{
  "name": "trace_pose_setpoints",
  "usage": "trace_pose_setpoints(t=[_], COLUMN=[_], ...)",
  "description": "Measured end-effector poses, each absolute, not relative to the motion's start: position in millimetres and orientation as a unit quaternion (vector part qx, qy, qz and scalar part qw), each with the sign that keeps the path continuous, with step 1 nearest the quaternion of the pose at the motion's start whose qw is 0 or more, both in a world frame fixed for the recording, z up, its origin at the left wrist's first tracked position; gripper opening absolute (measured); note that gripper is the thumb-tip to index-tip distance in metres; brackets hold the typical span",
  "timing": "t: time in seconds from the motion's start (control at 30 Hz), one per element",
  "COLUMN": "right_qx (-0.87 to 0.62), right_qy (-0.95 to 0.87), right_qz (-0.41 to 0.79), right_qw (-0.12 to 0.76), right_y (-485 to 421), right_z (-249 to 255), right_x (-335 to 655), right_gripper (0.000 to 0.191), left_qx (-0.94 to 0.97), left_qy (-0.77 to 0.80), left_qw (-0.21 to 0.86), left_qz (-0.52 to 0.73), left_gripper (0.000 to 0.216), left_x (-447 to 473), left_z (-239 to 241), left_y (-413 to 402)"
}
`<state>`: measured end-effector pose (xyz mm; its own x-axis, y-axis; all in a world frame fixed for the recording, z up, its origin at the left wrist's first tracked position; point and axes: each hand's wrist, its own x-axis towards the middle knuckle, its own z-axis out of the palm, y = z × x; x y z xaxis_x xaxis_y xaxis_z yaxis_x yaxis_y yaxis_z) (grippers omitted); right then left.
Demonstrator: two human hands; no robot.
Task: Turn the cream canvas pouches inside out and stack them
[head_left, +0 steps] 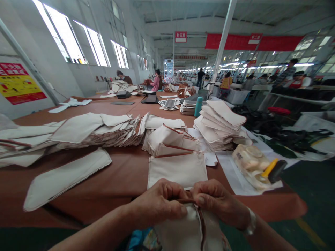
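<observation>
Close in front of me, at the table's near edge, a cream fabric pouch (178,228) with a brown-lined edge hangs from both hands. My left hand (163,202) pinches its brown edge between thumb and fingers. Right beside it, my right hand (216,200) grips the same edge, thumb on top; a silvery band circles that wrist. The fingertips nearly meet, and what lies between them is hidden. Just beyond the hands lies another cream fabric piece (176,169), with a stack of brown-edged pouches (167,137) behind it.
A long pile of cream pieces (104,130) crosses the brown-covered table (125,177), with a single piece (68,177) at left. To the right are a fabric stack (222,122), a teal bottle (198,106) and a plastic-wrapped pack (250,158) beside a yellow-and-black handled tool (273,169). People work farther off.
</observation>
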<state>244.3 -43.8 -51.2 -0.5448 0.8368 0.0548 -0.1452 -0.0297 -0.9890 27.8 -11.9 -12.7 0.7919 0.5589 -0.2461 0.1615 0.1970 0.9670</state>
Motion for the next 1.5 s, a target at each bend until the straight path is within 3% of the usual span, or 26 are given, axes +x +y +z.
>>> trace_pose_setpoints(t=[0.17, 0.33, 0.53, 0.67, 0.83, 1.03, 1.13, 1.23, 1.37, 1.5], right_qx=[-0.326, -0.346, -0.380, -0.397, -0.432, -0.431, -0.424, -0.423, -0.380, -0.406], right_qy=[-0.496, -0.487, -0.436, -0.454, -0.503, -0.597, -0.654, -0.629, -0.567, -0.613], right_qz=[0.691, 0.696, 0.705, 0.687, 0.642, 0.580, 0.542, 0.584, 0.645, 0.563], right_qw=[0.413, 0.398, 0.411, 0.405, 0.385, 0.348, 0.315, 0.292, 0.344, 0.378], right_y=[-49.1, -55.2, -58.2, -56.8, -53.5, -52.3, -52.9, -54.7, -59.7, -64.8], right_z=[-55.9, -55.7, -54.2, -50.4, -47.3, -52.4, -53.1, -56.0, -57.1, -54.1], right_x=[240.5, 231.6, 222.8, 218.3, 214.0, 214.0, 216.5, 221.5, 224.7, 221.5], right_gripper=[0.037, 0.033, 0.028, 0.028, 0.033, 0.013, 0.010, 0.008, 0.022, 0.020], left_qx=[0.678, 0.837, 0.957, 0.969, 0.974, 0.975, 0.964, 0.934, 0.886, 0.866], left_qy=[0.315, 0.250, 0.207, 0.200, 0.215, 0.218, 0.261, 0.281, 0.294, 0.311], left_qw=[0.629, 0.376, 0.049, -0.053, -0.060, -0.045, 0.034, 0.181, 0.303, 0.342], left_qz=[0.211, 0.309, 0.198, 0.132, 0.027, -0.011, 0.034, 0.130, 0.192, 0.189], left_gripper=[0.023, 0.012, 0.014, 0.016, 0.008, 0.010, 0.009, 0.011, 0.017, 0.017], left_x=[20.1, 18.1, 15.0, 19.5, 28.8, 34.6, 33.1, 28.9, 24.8, 25.1], left_z=[-3.0, -5.1, -7.6, -10.6, -1.5, -11.2, -24.9, -31.5, -29.5, -25.9], left_y=[-11.6, -14.9, -12.0, -14.5, -21.8, -20.7, -18.6, -16.6, -14.1, -14.0])
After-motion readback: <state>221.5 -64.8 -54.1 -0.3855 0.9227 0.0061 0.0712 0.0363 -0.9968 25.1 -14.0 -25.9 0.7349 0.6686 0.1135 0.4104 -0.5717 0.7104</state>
